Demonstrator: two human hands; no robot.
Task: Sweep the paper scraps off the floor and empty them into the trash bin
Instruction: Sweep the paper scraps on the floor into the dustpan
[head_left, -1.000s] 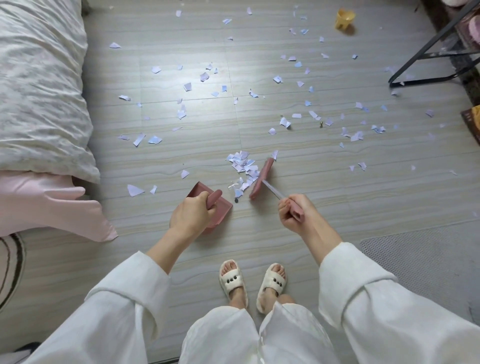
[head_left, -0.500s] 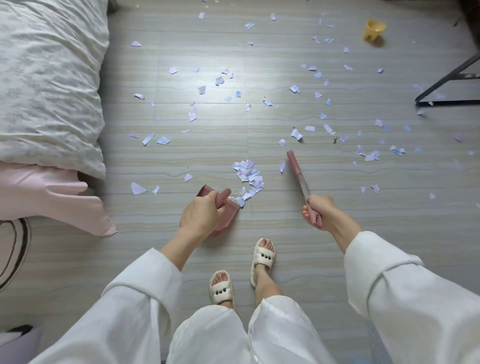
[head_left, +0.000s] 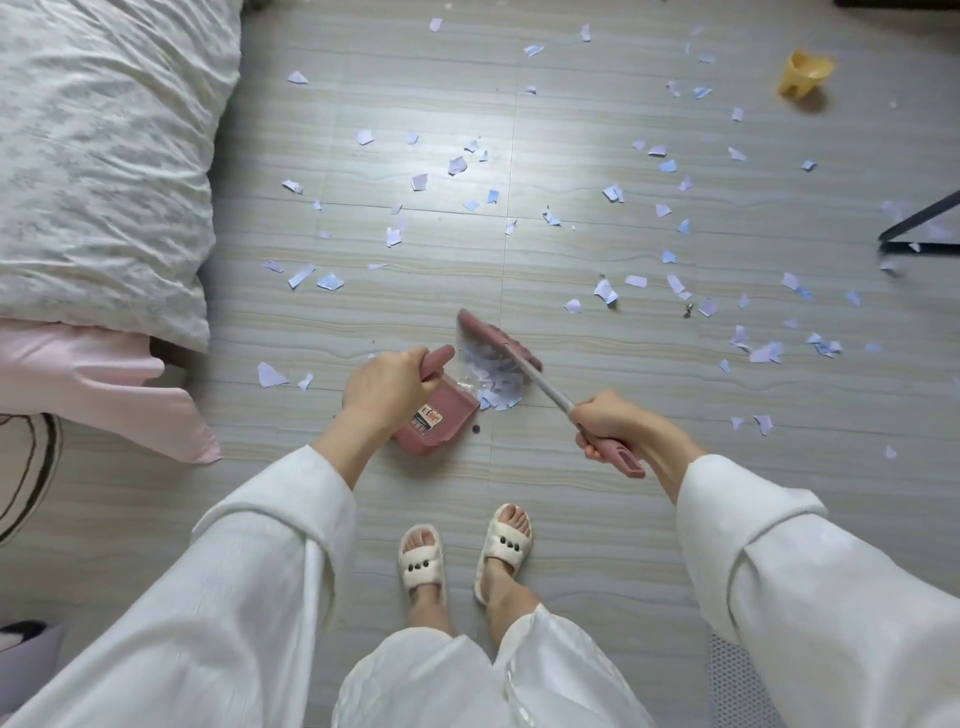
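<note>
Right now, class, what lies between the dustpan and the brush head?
In the head view, a pile of paper scraps lies between the dustpan and brush head.

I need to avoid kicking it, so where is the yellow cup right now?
In the head view the yellow cup lies on the floor at the far upper right, beyond the scattered paper scraps.

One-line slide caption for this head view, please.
Left hand steadies a pink dustpan while the right hand brushes a pile of paper scraps toward it with a hand broom.
</note>
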